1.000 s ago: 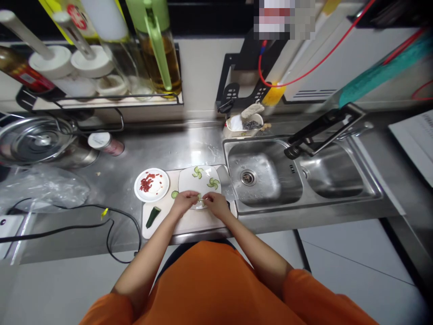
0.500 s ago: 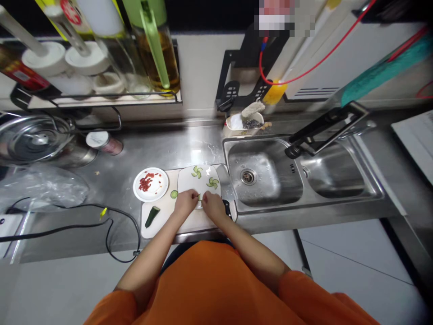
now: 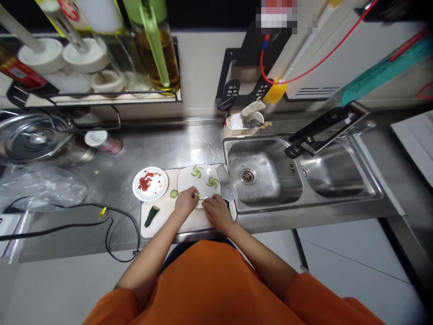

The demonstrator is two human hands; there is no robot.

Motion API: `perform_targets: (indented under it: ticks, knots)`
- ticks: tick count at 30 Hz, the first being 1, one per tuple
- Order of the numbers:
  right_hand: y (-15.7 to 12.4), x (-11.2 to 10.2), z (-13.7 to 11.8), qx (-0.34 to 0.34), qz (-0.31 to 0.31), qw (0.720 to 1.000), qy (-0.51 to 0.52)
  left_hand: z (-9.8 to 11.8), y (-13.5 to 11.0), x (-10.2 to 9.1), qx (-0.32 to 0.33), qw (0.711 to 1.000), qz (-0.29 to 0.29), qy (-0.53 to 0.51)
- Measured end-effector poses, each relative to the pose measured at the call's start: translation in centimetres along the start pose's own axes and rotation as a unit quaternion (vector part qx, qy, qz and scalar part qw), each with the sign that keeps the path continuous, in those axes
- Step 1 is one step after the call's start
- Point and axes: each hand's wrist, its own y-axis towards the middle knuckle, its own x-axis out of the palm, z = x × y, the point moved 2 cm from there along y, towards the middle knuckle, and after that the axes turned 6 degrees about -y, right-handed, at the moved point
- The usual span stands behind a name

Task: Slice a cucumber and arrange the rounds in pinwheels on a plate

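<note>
A white square plate point(image 3: 189, 178) lies on the cutting board point(image 3: 162, 227), bearing two pinwheels of cucumber slices point(image 3: 213, 182) near its far and right sides. Over its near edge my left hand point(image 3: 186, 201) is closed, thumb and fingertips at a small cucumber slice point(image 3: 199, 196). Close beside it, my right hand point(image 3: 217, 212) rests with curled fingers at the near rim, its fingertips by another bit of cucumber. Left of the plate are a round cucumber slice point(image 3: 173, 193) and a cucumber stub point(image 3: 152, 216). A cleaver point(image 3: 226, 178) lies at the right, its handle partly behind my right hand.
A small white plate of red pieces point(image 3: 150, 192) stands on the board's left corner. To the right is a double sink point(image 3: 267, 180) with a black faucet point(image 3: 314, 131). A black cable point(image 3: 125, 207), a plastic bag point(image 3: 43, 187) and a pot point(image 3: 40, 140) are at the left.
My right hand has shifted slightly right and toward me, its fingers now lower at the plate's near rim. My left hand has barely moved.
</note>
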Motion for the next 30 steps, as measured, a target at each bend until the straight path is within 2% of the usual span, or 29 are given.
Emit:
perform_targets:
  ticks: [4,13,23,27,30]
  knots:
    - [-0.3,0.1,-0.1,-0.001,-0.006,1.000,-0.004,0.1,-0.1,0.0,0.028,1.000,-0.010,0.010]
    - [-0.5,0.1,-0.4,-0.004,-0.022,0.999,-0.025,0.3,-0.2,-0.1,0.034,0.998,-0.024,0.040]
    - [-0.5,-0.2,-0.5,-0.001,-0.021,0.999,-0.030,0.3,-0.3,-0.1,0.045,0.998,-0.007,0.030]
    - [-0.7,-0.5,-0.3,0.023,-0.005,1.000,-0.017,-0.4,-1.0,-1.7,0.039,0.998,0.056,-0.001]
    - [-0.9,-0.7,0.1,0.044,0.011,0.999,-0.009,-2.1,-1.9,-3.9,0.000,0.993,0.120,0.011]
